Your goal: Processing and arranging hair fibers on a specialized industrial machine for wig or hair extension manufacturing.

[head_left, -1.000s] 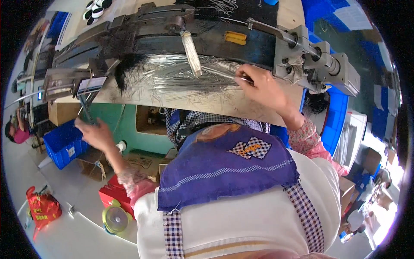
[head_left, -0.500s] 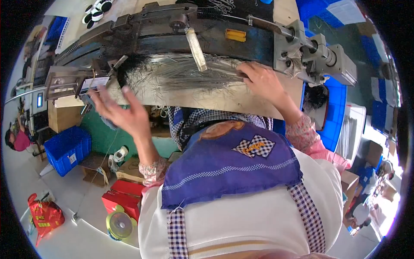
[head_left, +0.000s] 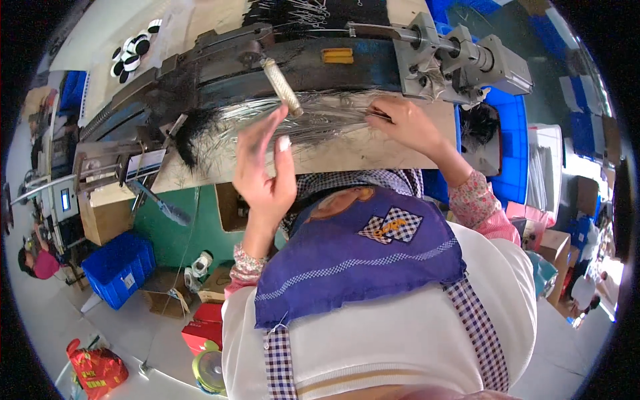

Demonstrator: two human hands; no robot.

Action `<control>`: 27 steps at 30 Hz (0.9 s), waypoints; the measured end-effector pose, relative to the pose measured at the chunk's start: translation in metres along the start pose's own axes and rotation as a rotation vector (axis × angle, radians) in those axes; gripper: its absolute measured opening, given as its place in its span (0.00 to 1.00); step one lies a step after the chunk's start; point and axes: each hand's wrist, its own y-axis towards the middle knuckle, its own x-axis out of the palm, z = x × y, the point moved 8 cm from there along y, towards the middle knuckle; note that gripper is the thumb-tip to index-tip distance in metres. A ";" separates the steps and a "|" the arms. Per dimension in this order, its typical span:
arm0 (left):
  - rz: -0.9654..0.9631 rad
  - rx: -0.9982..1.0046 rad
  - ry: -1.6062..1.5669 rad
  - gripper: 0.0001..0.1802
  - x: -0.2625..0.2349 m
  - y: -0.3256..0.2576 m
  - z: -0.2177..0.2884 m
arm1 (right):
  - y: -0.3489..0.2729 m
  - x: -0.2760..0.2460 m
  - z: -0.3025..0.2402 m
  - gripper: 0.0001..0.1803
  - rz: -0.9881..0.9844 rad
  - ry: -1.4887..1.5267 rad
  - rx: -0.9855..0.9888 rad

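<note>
A loose heap of thin metal wires (head_left: 320,125) lies on the pale worktop, at the near side of a long dark machine bed (head_left: 300,70). My right hand (head_left: 408,127) is at the right end of the heap, its fingers curled closed around some wire ends. My left hand (head_left: 268,167) hangs over the worktop's front edge with thumb and fingers apart, holding nothing. Its fingertips come close to the lower end of a wrapped, pale lever handle (head_left: 283,88). Black bristles (head_left: 193,130) are piled left of the wires.
A grey clamp-like machine head (head_left: 460,60) stands at the right, above a blue crate (head_left: 512,147). On the left sits a metal fixture (head_left: 123,163) with a rod. White-and-black round pieces (head_left: 133,55) lie far left. A yellow block (head_left: 337,55) rests on the bed.
My left hand has moved right, from beside the left fixture to near the lever handle. My right hand stays at the wire ends. The whole view has shifted slightly.
</note>
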 end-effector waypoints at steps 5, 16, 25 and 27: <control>-0.167 -0.026 -0.051 0.18 0.016 0.016 0.004 | 0.002 -0.027 -0.008 0.10 0.085 0.036 0.015; -0.208 0.085 -0.058 0.21 0.075 0.074 0.041 | 0.040 -0.154 -0.136 0.13 0.252 0.041 -0.399; -0.070 -0.674 -0.239 0.15 0.004 0.001 -0.066 | 0.083 -0.110 -0.073 0.10 -0.045 -0.445 -0.348; -0.115 -0.835 -0.484 0.13 0.027 -0.008 -0.078 | 0.099 -0.095 -0.076 0.12 0.146 -0.346 -0.445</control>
